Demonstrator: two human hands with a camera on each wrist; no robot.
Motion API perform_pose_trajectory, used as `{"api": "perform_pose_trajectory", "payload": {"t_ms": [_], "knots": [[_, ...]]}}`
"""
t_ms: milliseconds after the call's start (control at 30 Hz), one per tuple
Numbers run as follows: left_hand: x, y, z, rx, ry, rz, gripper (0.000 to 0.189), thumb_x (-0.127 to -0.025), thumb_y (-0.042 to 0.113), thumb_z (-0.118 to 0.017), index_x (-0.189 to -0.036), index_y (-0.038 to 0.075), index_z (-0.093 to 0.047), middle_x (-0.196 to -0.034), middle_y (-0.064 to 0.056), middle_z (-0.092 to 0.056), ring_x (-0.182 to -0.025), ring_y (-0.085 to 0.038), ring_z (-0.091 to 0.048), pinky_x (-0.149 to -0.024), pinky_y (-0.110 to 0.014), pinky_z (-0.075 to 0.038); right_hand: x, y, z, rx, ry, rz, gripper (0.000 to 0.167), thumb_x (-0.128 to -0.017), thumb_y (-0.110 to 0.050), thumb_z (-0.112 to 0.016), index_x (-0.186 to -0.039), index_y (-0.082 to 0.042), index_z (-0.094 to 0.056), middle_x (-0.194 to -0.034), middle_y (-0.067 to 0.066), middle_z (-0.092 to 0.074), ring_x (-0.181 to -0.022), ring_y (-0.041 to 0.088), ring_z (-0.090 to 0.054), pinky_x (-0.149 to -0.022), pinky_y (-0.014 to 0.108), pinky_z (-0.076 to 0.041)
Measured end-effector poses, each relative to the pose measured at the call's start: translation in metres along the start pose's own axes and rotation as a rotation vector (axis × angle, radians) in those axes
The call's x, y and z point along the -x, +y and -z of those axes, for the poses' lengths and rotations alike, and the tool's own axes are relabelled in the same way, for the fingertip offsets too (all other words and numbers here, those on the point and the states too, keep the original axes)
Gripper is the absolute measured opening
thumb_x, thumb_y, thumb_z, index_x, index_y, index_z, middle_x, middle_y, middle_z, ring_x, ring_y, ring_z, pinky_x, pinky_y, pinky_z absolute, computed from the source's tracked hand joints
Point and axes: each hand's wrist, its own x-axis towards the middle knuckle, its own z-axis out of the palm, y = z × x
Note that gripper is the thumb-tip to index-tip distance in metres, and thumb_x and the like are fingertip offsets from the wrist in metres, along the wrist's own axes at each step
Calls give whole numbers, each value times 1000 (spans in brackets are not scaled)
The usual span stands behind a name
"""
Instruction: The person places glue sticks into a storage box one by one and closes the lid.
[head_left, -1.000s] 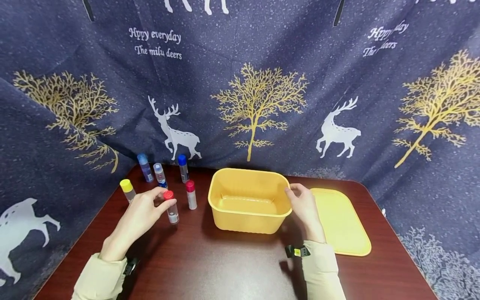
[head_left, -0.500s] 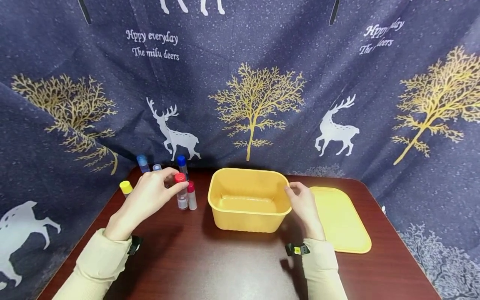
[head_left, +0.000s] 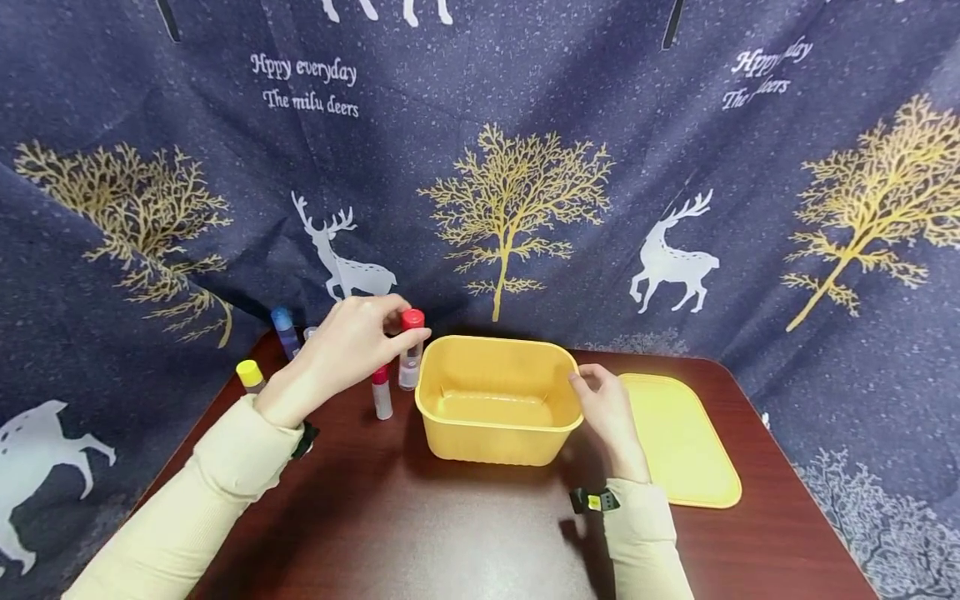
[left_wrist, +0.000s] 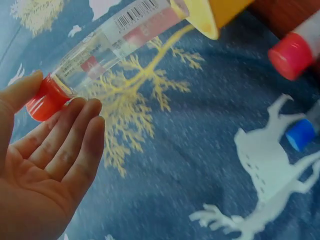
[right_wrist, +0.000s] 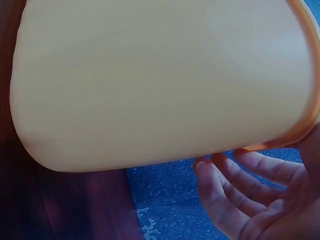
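Head view looks forward and down from above; wrist views sit much closer; all share the yellow box.

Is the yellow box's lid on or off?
Off. The lid lies on the table beside the yellow box, and the box's open top shows its inside.

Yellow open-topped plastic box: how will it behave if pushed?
The yellow box seems stiff: its rim looks undistorted at the right hand. Likely light, given thin walls. It should slide, not tip, being broad on a glossy brown table.

Bright head view, pale glare on tabletop, dimmer wrist views
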Motion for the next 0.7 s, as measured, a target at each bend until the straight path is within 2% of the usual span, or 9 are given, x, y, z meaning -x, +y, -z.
{"api": "perform_pose_trajectory", "payload": {"t_ms": [67,200,400,700], "knots": [[-10,6,-3,3,-21,-15,23,-87,39,-74,-90,16,-69,-72,9,-65,-63,-10,-57,-61,-32,-47,0,0,0,-1,-1,4,24,-97,-21,-60,-108,-1,-66,-100,19,-69,-91,30,-65,-81,43,-49],[-31,17,-12,21,-103,-31,26,-88,40,-73,-93,15,-69,-76,8,-67,-66,-10,-59,-61,-30,-48,0,0,-1,1,-9,2,25,-98,-22,-59,-108,0,-65,-101,20,-69,-93,32,-64,-83,44,-49],[-60,36,-34,54,-225,-64,26,-87,39,-74,-89,15,-67,-77,8,-66,-66,-10,-59,-61,-27,-48,1,5,1,12,-6,2,25,-98,-23,-60,-107,-1,-65,-101,19,-69,-93,31,-64,-83,42,-48],[-89,49,-68,80,-385,-85,19,-89,35,-73,-90,16,-69,-77,9,-66,-69,-9,-59,-66,-26,-48,1,2,1,-5,-2,18,24,-97,-22,-60,-107,-1,-66,-100,19,-69,-92,31,-65,-82,43,-49]]}}
